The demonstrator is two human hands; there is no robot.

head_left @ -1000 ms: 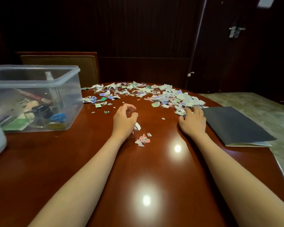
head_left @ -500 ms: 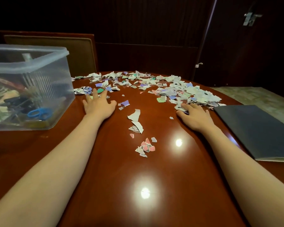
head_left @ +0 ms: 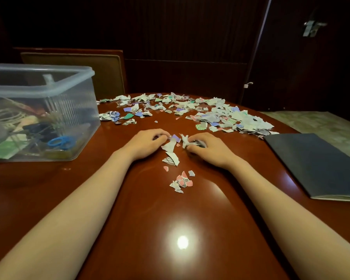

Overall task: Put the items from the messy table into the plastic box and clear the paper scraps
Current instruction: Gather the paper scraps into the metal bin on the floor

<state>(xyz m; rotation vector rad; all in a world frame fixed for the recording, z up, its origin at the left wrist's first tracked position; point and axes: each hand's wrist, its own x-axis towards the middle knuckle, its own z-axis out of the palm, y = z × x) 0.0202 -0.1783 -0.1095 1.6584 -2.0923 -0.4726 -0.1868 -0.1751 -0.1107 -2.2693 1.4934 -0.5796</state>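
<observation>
Coloured paper scraps (head_left: 220,116) lie scattered across the far half of the round wooden table (head_left: 129,229). My left hand (head_left: 148,143) and my right hand (head_left: 206,148) have come together at the table's middle. Both have curled fingers raking a few scraps between them. The right hand grips a crumpled bunch of scraps (head_left: 187,141). A trail of loose scraps (head_left: 171,156) and a small pink pile (head_left: 182,181) lie just in front of the hands. The clear plastic box (head_left: 49,91) stands at the left, holding blue scissors, binder clips and other items.
A dark grey folder (head_left: 315,164) lies on the table at the right. A chair back (head_left: 79,71) stands behind the box. Dark wall panels and a door with a metal handle (head_left: 312,27) are beyond the table.
Both hands have drawn in from the scrap heaps at left and right to the table's middle, pulling scraps with them. Their fingers have curled from flat.
</observation>
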